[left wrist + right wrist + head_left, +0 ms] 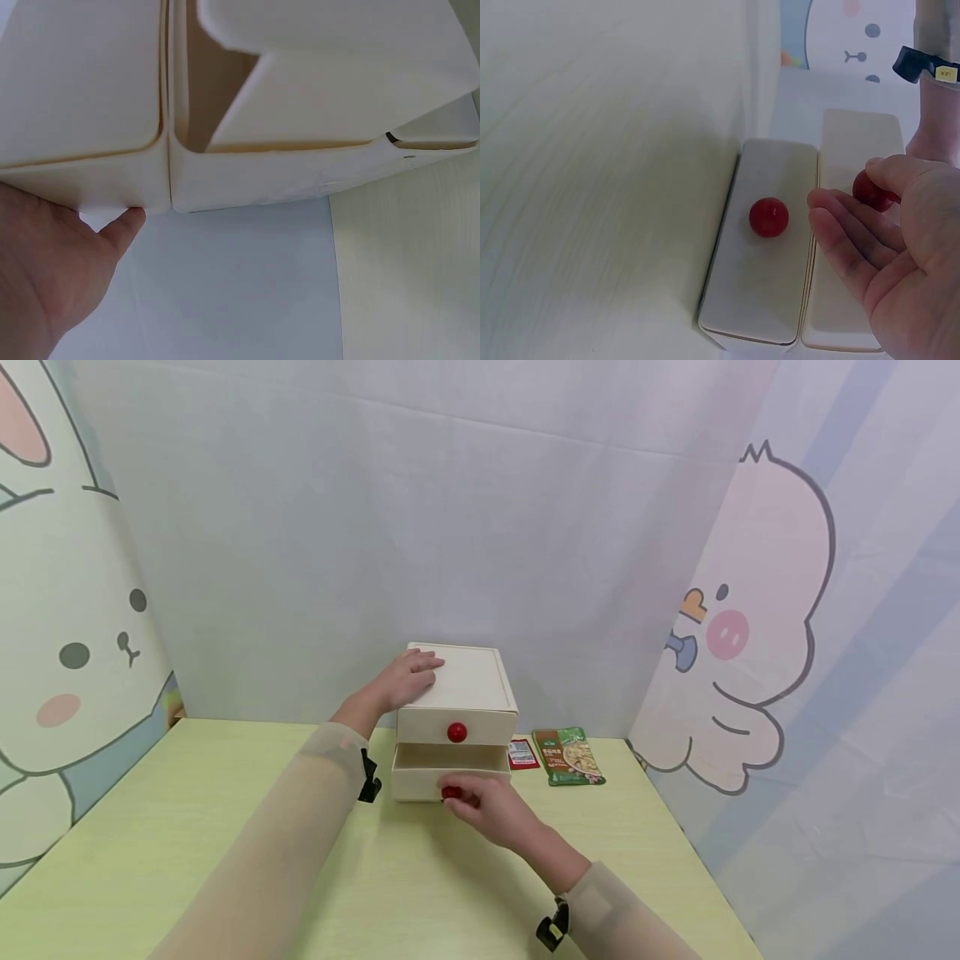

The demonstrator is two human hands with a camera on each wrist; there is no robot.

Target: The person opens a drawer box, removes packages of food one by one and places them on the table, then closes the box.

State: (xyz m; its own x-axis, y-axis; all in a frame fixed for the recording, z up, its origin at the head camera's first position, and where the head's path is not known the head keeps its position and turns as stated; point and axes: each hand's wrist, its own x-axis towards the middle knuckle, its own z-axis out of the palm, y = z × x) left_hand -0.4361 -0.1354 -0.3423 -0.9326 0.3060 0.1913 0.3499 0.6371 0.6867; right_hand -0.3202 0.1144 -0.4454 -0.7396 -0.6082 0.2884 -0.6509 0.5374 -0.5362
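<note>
A small cream chest [468,681] of two drawers, each with a round red knob, stands at the back of the table. Its upper drawer [487,727] is closed; the lower drawer [416,784] is pulled out, and its inside shows in the head view. My left hand [401,681] rests on the top of the chest at its left edge, fingers loosely spread. With fingertips and thumb my right hand [491,808] pinches the lower drawer's red knob [452,792]. Another red knob [769,217] shows beside the hand in the right wrist view.
To the right of the chest lies a green and brown food pouch [567,757] with a picture of a meal. A smaller red and white packet [522,754] is between them. Behind the light yellow table [225,793] hangs a pale curtain [300,568] with cartoon animals at the sides.
</note>
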